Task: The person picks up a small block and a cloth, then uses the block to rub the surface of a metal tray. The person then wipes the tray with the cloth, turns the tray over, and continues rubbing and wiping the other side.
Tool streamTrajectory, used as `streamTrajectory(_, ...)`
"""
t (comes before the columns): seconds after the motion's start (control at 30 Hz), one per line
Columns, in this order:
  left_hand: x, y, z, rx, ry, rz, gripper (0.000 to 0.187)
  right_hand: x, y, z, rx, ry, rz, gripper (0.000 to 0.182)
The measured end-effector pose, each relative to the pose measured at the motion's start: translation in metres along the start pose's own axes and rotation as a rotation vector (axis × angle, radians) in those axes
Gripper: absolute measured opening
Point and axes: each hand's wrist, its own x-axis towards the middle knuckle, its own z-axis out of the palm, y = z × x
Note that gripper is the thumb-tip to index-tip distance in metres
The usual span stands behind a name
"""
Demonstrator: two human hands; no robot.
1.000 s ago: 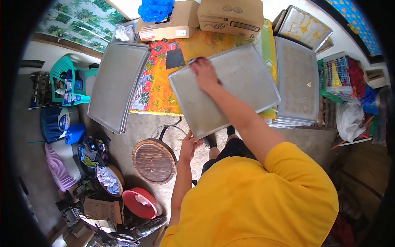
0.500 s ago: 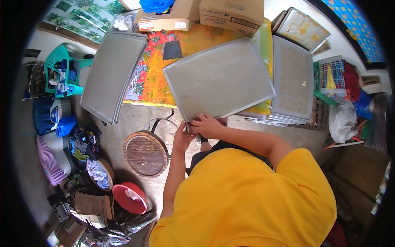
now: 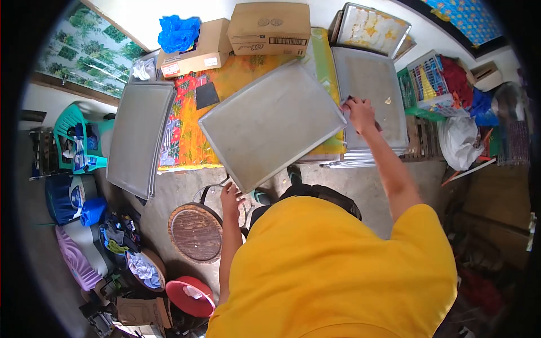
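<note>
A large grey rectangular panel with a pale raised rim [image 3: 273, 127] lies aslant on the table, one corner jutting over the front edge. Just below that corner is my left hand [image 3: 231, 198], its fingers apart and nothing visible in them. My right hand [image 3: 360, 114] is at the panel's right corner, fingers closed around something small and dark that I cannot make out. Under and beside that hand is a stack of similar panels [image 3: 369, 79]. More such panels [image 3: 140, 135] lean or lie at the table's left end.
The table's floral cover [image 3: 189, 147] shows around the panel, with a dark square piece [image 3: 207, 96] on it. Cardboard boxes [image 3: 269, 28] stand at the back. A round wooden stool [image 3: 195, 232] is close to my left arm. Red basin [image 3: 189, 297], clothes and green chair [image 3: 79, 135] line the left.
My right hand has left the panel's front corner and moved up to its right corner. My left hand has come slightly away from the front corner, fingers loosened. The view has shifted.
</note>
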Motion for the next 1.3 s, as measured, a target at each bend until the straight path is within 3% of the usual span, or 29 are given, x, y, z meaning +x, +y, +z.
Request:
streamTrajectory(0.03,0.004,-0.004,-0.002,0.057,0.118,0.112,0.033,0.007,-0.009,-0.001,0.038,0.086,-0.043,0.027)
streamTrajectory(0.1,0.03,-0.018,-0.025,0.17,0.15,0.185,0.034,0.014,-0.059,-0.001,0.127,0.248,-0.138,0.032)
streamTrajectory(0.17,0.031,-0.014,-0.036,0.295,0.169,0.2,0.038,0.001,-0.121,-0.008,0.269,0.217,-0.304,0.026)
streamTrajectory(0.23,0.026,-0.005,-0.029,0.341,0.194,0.181,0.042,-0.019,-0.177,-0.003,0.294,0.053,-0.501,0.027)
streamTrajectory(0.3,-0.005,0.019,-0.004,0.036,0.091,-0.001,0.068,-0.046,-0.216,0.006,0.315,-0.062,-0.809,0.025)
streamTrajectory(0.37,-0.006,0.019,-0.001,-0.206,-0.082,-0.114,0.083,-0.067,-0.244,0.052,0.288,0.101,-1.289,0.025)
streamTrajectory(0.4,-0.007,0.022,0.004,-0.283,-0.172,-0.143,0.088,-0.071,-0.256,0.051,0.329,0.114,-1.321,0.025)
streamTrajectory(0.47,-0.004,0.018,0.01,-0.109,-0.108,-0.102,0.089,-0.071,-0.279,0.048,0.407,0.143,-1.375,0.025)
streamTrajectory(0.53,-0.004,0.023,0.017,0.047,-0.113,-0.051,0.086,-0.049,-0.312,0.057,0.429,0.186,-1.221,0.028)
streamTrajectory(0.7,0.018,0.006,0.024,0.4,0.098,0.121,0.039,0.03,-0.378,0.071,0.436,0.352,-0.923,0.031)
streamTrajectory(0.8,0.006,0.022,0.037,0.503,0.192,0.082,0.037,0.069,-0.379,0.066,0.398,0.147,-0.84,0.032)
streamTrajectory(0.83,0.012,0.015,0.036,0.567,0.242,0.117,0.036,0.081,-0.365,0.057,0.339,-0.011,-0.833,0.034)
streamTrajectory(0.93,0.04,-0.018,0.023,0.727,0.314,0.242,0.036,0.103,-0.306,0.064,0.319,0.073,-0.715,0.033)
streamTrajectory(0.97,0.014,0.012,0.038,0.671,0.306,0.12,0.035,0.109,-0.281,0.061,0.264,0.055,-0.65,0.033)
streamTrajectory(1.13,0.013,0.02,0.038,0.68,0.3,0.082,0.036,0.163,-0.175,0.052,0.106,0.046,-0.235,0.032)
streamTrajectory(1.2,0.048,-0.02,0.018,0.748,0.318,0.158,0.038,0.185,-0.14,0.045,0.115,0.001,-0.188,0.032)
streamTrajectory(1.3,0.015,0.023,0.039,0.681,0.276,0.059,0.04,0.182,-0.116,0.043,0.102,-0.061,-0.175,0.032)
